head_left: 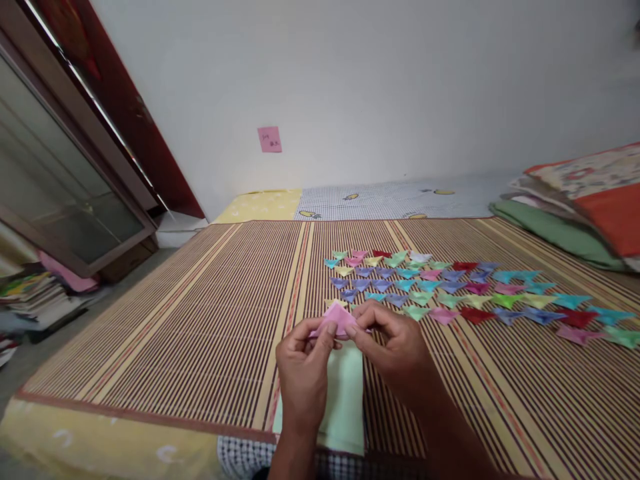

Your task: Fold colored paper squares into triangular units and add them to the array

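Striped mat: spread below white wall.
Pink folded paper: above pale-green paper.
Left hand: fingers pinching its left side.
Right hand: pinching its right.
Folded paper pieces: multicoloured rows beyond.

- Over the left part of the green sheet, we see our left hand, bare down past the wrist.
- Right of the sheet, we see our right hand, bare along the visible forearm.
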`<state>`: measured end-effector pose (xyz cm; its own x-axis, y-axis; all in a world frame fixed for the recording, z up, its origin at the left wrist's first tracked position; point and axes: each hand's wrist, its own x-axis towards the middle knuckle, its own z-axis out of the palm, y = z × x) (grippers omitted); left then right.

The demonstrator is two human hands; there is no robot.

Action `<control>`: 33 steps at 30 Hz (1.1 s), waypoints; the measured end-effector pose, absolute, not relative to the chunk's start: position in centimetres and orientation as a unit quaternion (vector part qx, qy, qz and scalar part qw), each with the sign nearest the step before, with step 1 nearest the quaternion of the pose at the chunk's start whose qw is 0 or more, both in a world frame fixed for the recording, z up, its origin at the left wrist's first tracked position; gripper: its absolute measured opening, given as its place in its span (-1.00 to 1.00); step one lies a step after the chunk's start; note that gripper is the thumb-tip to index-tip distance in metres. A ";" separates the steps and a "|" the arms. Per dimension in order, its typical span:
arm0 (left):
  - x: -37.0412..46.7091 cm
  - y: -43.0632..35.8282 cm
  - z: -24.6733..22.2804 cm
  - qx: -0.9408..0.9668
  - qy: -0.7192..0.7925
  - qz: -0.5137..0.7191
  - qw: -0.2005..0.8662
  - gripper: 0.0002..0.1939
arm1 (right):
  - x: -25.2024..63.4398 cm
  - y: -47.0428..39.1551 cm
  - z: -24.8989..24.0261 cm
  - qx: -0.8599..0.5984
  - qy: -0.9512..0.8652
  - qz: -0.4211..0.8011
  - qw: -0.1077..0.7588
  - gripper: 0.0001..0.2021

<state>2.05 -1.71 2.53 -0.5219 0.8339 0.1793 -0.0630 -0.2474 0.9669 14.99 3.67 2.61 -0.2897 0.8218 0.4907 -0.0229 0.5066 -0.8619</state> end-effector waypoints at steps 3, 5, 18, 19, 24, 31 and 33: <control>2.1 -1.7 2.7 0.365 0.532 0.700 0.307 -0.85 | 14.9 3.6 2.5 -0.291 -0.695 0.410 0.514 -0.80; 2.1 -1.8 2.7 0.370 0.534 0.696 0.304 -0.83 | 14.9 3.6 2.6 -0.290 -0.700 0.409 0.509 -0.80; 1.5 -2.0 2.5 0.392 0.522 0.657 0.378 -0.82 | 15.3 3.7 2.7 -0.279 -0.681 0.474 0.483 -0.81; 1.6 -1.9 2.4 0.385 0.525 0.657 0.379 -0.82 | 15.2 3.7 2.7 -0.284 -0.676 0.476 0.486 -0.79; 2.1 -1.9 2.3 0.363 0.523 0.677 0.369 -0.83 | 15.2 3.6 2.6 -0.293 -0.662 0.472 0.503 -0.76; 2.5 -2.0 2.1 0.354 0.523 0.692 0.351 -0.80 | 15.1 3.5 2.7 -0.304 -0.649 0.477 0.509 -0.74; 2.6 -2.0 2.1 0.356 0.523 0.693 0.346 -0.79 | 15.0 3.5 2.7 -0.302 -0.645 0.480 0.512 -0.74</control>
